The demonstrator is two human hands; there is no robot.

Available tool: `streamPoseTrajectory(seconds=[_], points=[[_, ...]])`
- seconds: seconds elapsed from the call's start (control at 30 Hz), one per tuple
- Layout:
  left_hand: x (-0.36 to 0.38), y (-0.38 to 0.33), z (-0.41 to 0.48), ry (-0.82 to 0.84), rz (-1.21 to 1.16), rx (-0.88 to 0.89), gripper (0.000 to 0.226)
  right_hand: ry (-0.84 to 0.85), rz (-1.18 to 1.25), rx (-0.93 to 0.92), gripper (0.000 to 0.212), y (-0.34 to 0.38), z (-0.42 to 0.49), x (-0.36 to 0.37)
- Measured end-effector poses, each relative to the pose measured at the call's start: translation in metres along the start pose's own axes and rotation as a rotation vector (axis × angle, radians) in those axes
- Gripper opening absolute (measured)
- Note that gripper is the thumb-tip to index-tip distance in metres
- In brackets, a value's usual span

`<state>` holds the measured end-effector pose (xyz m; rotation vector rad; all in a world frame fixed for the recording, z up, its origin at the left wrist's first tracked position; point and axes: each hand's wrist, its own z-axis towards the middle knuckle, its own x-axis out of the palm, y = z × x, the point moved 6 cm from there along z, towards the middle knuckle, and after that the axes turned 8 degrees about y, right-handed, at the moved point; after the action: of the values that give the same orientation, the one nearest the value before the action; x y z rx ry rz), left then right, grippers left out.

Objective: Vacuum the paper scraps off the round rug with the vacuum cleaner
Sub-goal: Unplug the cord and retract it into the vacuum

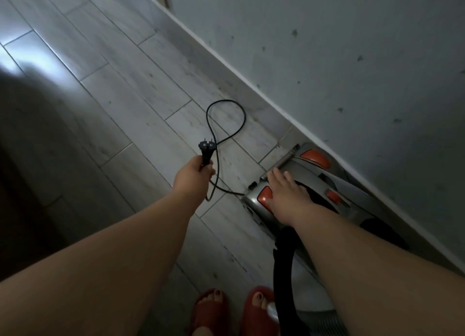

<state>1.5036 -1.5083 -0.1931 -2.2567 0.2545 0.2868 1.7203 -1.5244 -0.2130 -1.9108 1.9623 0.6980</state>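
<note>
A grey vacuum cleaner (312,177) with orange buttons lies on the tiled floor against the wall at the right. My right hand (286,192) rests flat on its top, fingers spread, next to an orange button (265,196). My left hand (192,175) is closed around the black power plug (206,149), prongs pointing up. The black cord (226,124) loops over the floor and runs back to the vacuum's rear. A black hose (285,272) rises from the vacuum toward me. No rug or paper scraps are in view.
The wall and its white baseboard (251,83) run diagonally along the right. Grey floor tiles (113,88) stretch to the left and far side. My feet in red slippers (236,310) stand at the bottom edge. A dark shape (22,184) fills the left side.
</note>
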Motion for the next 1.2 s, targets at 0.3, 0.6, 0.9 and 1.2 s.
streamPoseTrajectory(seconds=[0.3, 0.6, 0.9, 1.2], points=[[0.017, 0.039, 0.025, 0.002, 0.002, -0.017, 0.013, 0.133, -0.110, 0.040, 0.075, -0.009, 0.027, 0.049], [0.003, 0.013, 0.030, -0.045, 0.030, 0.048, 0.015, 0.137, -0.184, 0.038, 0.074, -0.008, 0.027, 0.054], [0.006, 0.014, 0.029, -0.020, 0.031, 0.052, 0.013, 0.174, -0.286, 0.089, 0.074, -0.006, 0.030, 0.058], [0.005, 0.003, 0.023, -0.083, 0.055, 0.088, 0.014, 0.216, -0.343, 0.123, 0.074, -0.007, 0.032, 0.060]])
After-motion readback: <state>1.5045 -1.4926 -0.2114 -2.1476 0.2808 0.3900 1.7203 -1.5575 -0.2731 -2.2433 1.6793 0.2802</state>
